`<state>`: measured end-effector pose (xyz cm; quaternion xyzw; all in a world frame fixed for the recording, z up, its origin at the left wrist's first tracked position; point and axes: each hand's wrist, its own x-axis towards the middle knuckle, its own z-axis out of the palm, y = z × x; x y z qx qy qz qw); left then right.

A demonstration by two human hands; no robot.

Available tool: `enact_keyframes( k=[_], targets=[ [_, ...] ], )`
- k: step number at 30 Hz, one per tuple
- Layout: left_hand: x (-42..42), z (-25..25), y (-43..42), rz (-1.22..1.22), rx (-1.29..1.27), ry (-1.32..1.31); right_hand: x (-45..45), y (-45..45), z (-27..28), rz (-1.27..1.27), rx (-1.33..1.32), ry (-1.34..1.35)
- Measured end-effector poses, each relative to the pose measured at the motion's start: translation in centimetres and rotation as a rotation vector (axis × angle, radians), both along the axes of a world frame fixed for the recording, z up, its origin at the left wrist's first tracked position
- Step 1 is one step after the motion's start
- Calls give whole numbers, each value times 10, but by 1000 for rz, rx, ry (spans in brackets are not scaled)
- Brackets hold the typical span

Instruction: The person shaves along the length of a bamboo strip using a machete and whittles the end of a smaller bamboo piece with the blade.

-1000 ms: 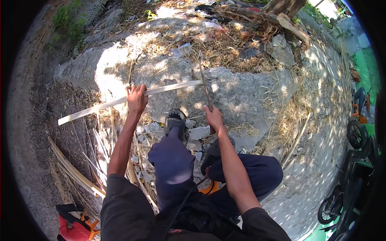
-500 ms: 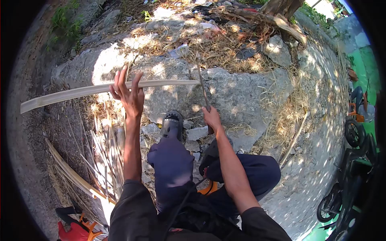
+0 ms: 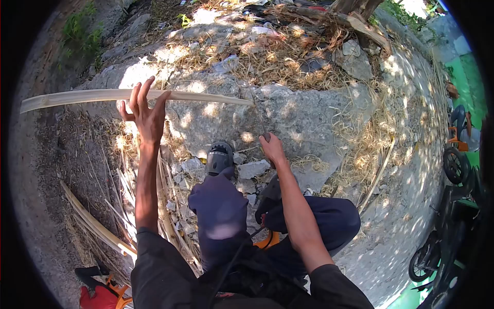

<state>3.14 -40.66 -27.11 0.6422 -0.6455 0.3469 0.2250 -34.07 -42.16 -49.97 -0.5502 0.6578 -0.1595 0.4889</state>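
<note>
My left hand [image 3: 149, 123] is reached out to the left, gripping a long pale bamboo strip [image 3: 206, 97] near its middle, with some fingers lifted. The strip lies almost level, its right end close to the big grey rock slab [image 3: 309, 118]. Over the slab's near edge, my right hand [image 3: 274, 150] is closed round the dark handle of a knife [image 3: 266, 136]. Its blade is turned nearly edge-on and hardly shows, around the strip's right end; whether the two touch I cannot tell.
Split strips [image 3: 95, 221] lie on the ground at left. Dry shavings [image 3: 278, 62] cover the ground beyond the slab, near a tree trunk [image 3: 360, 13]. My shoe [image 3: 220, 157] rests among broken stones. A motorcycle [image 3: 442, 232] stands at right; someone in red [image 3: 95, 297] is at lower left.
My left hand has moved left and slightly away from me, and the strip's left part has risen. The knife blade has turned from side-on to nearly edge-on.
</note>
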Motion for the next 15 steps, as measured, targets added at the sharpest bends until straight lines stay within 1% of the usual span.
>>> enact_keyframes(
  k=[1,3,4,5,7,8,10,11,12,13,15],
  targets=[
    [-2,1,-1,-1,-1,-4,1,-2,4,1,13,25],
    [-5,2,0,89,-168,161,4,-2,10,7,-8,47],
    [2,-4,6,192,-121,183,5,-1,11,12,-25,73],
    [6,-14,7,195,-183,252,6,-1,13,17,-29,71],
    [5,-21,14,293,-232,315,6,-2,14,25,-34,89],
    [7,-34,21,301,-245,418,7,-3,14,28,-34,89],
    [10,-42,28,290,-246,655,7,-3,14,52,-62,155],
    [7,-47,35,278,-299,600,7,-1,14,46,-62,155],
    [10,-49,35,216,-312,638,8,0,12,45,-73,152],
    [8,-51,37,385,-253,562,8,-1,11,46,-88,148],
    [19,-65,37,223,-311,778,8,-1,10,39,-94,150]
  ],
)
